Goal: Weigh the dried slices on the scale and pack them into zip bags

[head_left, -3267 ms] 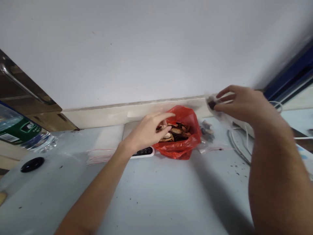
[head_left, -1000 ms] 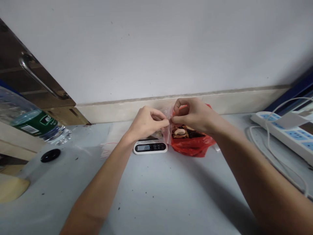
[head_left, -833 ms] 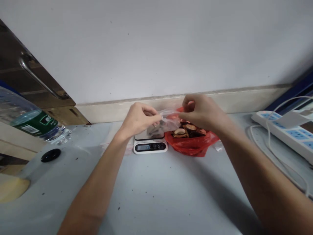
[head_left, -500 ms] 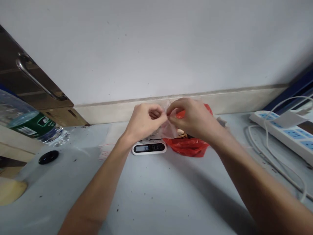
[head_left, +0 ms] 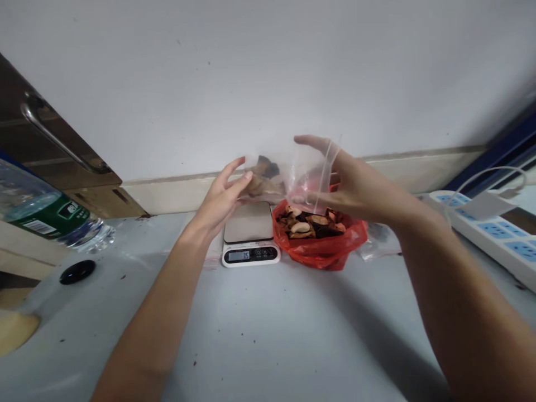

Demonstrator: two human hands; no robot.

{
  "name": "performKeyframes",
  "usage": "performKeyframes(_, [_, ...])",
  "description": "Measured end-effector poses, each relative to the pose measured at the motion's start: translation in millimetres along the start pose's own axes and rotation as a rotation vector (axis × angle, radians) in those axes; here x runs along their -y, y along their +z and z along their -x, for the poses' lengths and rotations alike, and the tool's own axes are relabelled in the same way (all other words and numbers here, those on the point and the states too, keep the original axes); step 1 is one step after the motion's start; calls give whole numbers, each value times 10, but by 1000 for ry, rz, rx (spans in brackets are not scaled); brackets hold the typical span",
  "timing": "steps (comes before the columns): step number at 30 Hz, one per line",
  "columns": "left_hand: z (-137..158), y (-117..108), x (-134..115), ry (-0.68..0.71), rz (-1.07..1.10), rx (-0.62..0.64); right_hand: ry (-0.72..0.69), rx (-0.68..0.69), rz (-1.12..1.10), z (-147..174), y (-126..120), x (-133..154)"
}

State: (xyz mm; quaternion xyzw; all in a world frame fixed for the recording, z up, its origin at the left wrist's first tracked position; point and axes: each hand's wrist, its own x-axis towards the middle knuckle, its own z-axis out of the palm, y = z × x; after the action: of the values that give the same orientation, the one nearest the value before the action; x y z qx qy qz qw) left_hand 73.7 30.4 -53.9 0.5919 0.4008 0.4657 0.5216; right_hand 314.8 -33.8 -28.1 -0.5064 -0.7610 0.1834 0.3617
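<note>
My left hand [head_left: 224,195] has its fingers and thumb on the lower end of a clear plastic zip bag [head_left: 295,170]. Dark and tan dried slices [head_left: 266,176] lie at that end of the bag. Around the bag's mouth end curls my right hand [head_left: 339,173], forefinger stretched over the top and thumb below, partly seen through the plastic. The bag is tilted almost level above a small white digital scale [head_left: 251,255] with lit digits and a bare weighing plate. Beside the scale, under my right hand, a red plastic bag [head_left: 322,251] stands open, full of similar dried slices.
At left are a water bottle [head_left: 54,215] with a green label and a black round object [head_left: 77,272]. More clear plastic bags [head_left: 379,240] lie right of the red bag. A white power strip [head_left: 494,231] with cables sits farther right. A wall [head_left: 268,72] rises behind.
My hands have parted from their pinch over the scale, and the zip bag has lifted off and tipped sideways between them. The scale's plate and the red bag's contents now show.
</note>
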Motion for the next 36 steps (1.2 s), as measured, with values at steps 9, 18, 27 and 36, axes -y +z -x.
performKeyframes(9, [-20, 236, -74, 69, 116, -26, 146, 364, 151, 220, -613, -126])
performKeyframes(18, [-27, 498, -46, 336, -21, 39, 261, 137, 277, 128, -535, -188])
performKeyframes(27, [9, 546, -48, 387, -75, 60, 174, 21, -109, 149, -547, -286])
performKeyframes(36, [16, 509, -28, 304, -169, 194, 197, 0, -285, 180, -560, -273])
